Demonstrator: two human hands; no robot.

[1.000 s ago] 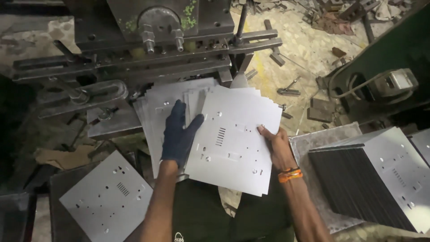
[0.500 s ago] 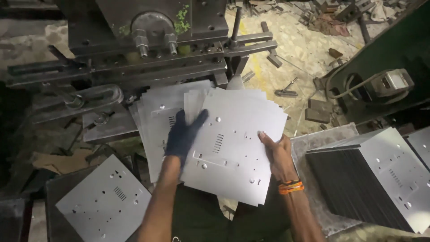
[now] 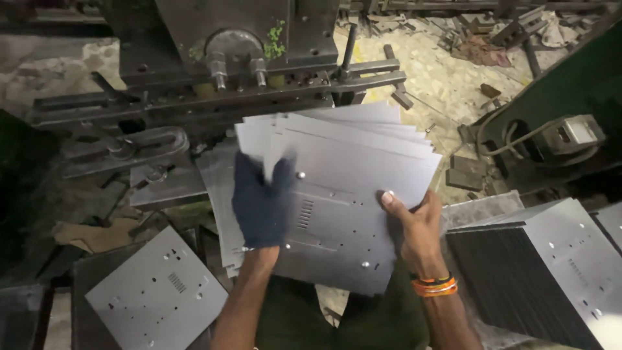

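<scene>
I hold a fanned stack of thin grey metal sheets (image 3: 350, 168) with punched holes and a slotted vent, raised in front of a dark press machine (image 3: 227, 58). My left hand (image 3: 261, 202), in a dark blue glove, grips the stack's left side, fingers over the top sheet. My bare right hand (image 3: 414, 227), with orange bands at the wrist, holds the right edge, thumb pressed on top. More sheets (image 3: 217, 194) lie beneath, at the left.
A single punched sheet (image 3: 155, 295) lies on a dark surface at lower left. A tall pile of finished sheets (image 3: 538, 272) stands at right. A green machine with a small motor (image 3: 570, 133) is at far right. Scrap litters the floor (image 3: 453, 58) behind.
Both hands have lifted the fanned stack up and closer to the camera. The sheets have spread further apart at their top edges.
</scene>
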